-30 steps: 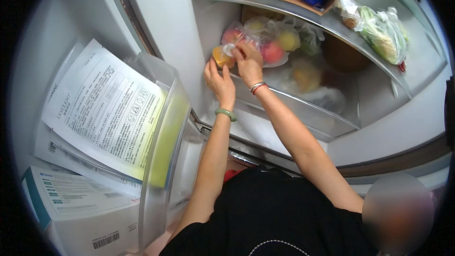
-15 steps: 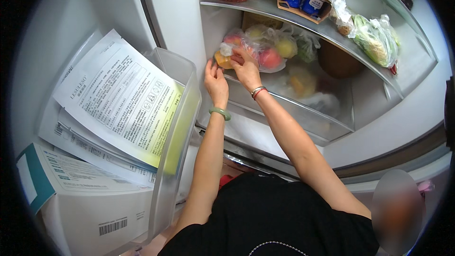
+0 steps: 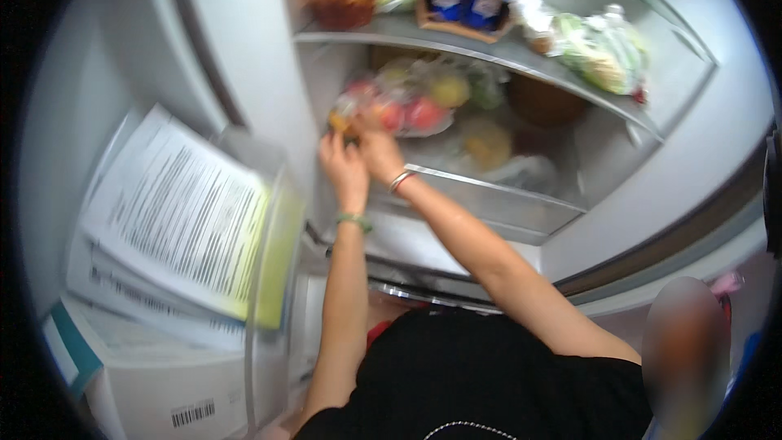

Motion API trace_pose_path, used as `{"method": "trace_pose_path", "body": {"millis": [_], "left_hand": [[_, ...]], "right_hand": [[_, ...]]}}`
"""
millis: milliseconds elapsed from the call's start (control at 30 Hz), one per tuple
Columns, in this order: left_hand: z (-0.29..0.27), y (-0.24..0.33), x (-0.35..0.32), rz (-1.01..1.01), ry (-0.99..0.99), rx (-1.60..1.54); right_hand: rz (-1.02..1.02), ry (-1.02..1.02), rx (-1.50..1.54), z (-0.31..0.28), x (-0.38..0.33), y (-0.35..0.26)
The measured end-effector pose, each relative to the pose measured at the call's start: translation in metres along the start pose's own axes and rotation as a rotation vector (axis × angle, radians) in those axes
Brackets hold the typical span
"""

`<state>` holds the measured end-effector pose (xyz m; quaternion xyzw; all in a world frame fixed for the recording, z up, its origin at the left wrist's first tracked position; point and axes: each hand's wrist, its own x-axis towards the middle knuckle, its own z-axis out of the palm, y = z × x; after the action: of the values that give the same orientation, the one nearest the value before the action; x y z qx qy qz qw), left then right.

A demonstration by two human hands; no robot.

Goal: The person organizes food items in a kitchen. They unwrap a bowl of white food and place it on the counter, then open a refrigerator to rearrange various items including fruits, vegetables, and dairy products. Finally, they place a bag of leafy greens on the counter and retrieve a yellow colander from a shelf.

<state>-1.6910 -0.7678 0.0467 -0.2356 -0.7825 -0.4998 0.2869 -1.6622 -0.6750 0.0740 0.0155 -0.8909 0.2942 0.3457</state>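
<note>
Both hands are up inside the open fridge here, working at a small orange-yellow item [image 3: 340, 120] that sits at the left end of the lower shelf [image 3: 489, 187], right against a clear bag of fruit [image 3: 411, 106] with red and yellow pieces in it. The left hand [image 3: 342, 165] is just under the item with fingers curled up toward it, and the right hand [image 3: 376, 147] is beside it, touching the bag's edge. The frame is blurry, so I honestly can't tell how tight either grip is or whether the item is really pinched or only touched. What could go wrong, in my opinion: the bag looks soft and slumped near the shelf front, so tugging the small item could drag it along and roll fruit off the edge. The door bin [image 3: 269, 277] on the left is stuffed with papers [image 3: 175, 220], and an elbow swinging back could knock those loose. 2 wrist bracelets might also snag plastic.
</note>
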Motion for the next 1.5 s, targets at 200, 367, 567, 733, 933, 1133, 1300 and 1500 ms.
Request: {"method": "trace_pose_path", "body": {"millis": [200,367,567,733,933,1133,1300,1500], "left_hand": [[-0.004,0.01,-0.005,-0.197,0.137,-0.174],[-0.002,0.003,-0.015,-0.075,0.056,0.188],[-0.009,0.089,-0.014,0.039,0.163,-0.205],[-0.015,0.202,0.005,0.501,-0.017,-0.478],[0.014,0.288,0.042,0.563,-0.13,-0.54],[0.019,0.319,0.048,0.644,-0.088,-0.179],[0.048,0.317,0.071,0.821,0.003,-0.029],[0.058,0.313,0.079,0.689,-0.266,0.024]], "right_hand": [[0.091,-0.189,0.127,-0.018,0.004,-0.015],[0.025,-0.059,0.197,-0.059,0.0,-0.026],[-0.011,0.238,0.28,-0.185,-0.018,-0.076],[0.04,0.57,0.223,-0.272,-0.005,-0.11],[0.105,0.708,-0.064,-0.338,0.069,-0.058],[0.39,0.639,0.051,-0.385,0.135,0.021],[0.508,0.375,-0.407,-0.37,0.167,0.015],[0.883,-0.067,-0.654,-0.383,0.162,0.011]]}}
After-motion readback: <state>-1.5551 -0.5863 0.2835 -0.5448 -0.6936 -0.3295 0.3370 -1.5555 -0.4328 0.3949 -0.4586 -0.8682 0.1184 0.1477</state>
